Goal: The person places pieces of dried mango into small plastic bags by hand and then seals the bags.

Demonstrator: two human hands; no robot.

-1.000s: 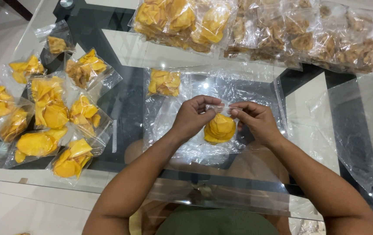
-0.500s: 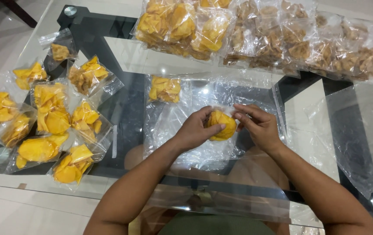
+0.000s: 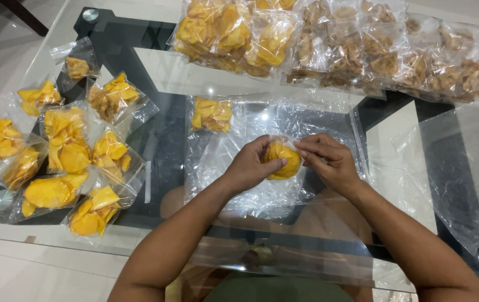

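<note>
Broadly, the glass counter (image 3: 167,72) carries a heap of filled chip bags (image 3: 329,45) beyond the clear plastic sheet (image 3: 234,168) and smaller filled packets (image 3: 66,156) to its left. Over that sheet, the left hand (image 3: 250,166) and right hand (image 3: 329,159) both pinch a small bag of yellow chips (image 3: 285,158).

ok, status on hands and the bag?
Left hand and right hand both pinching small clear bag of yellow chips. Held above loose clear bags on glass table. Nothing obstructing.
</note>
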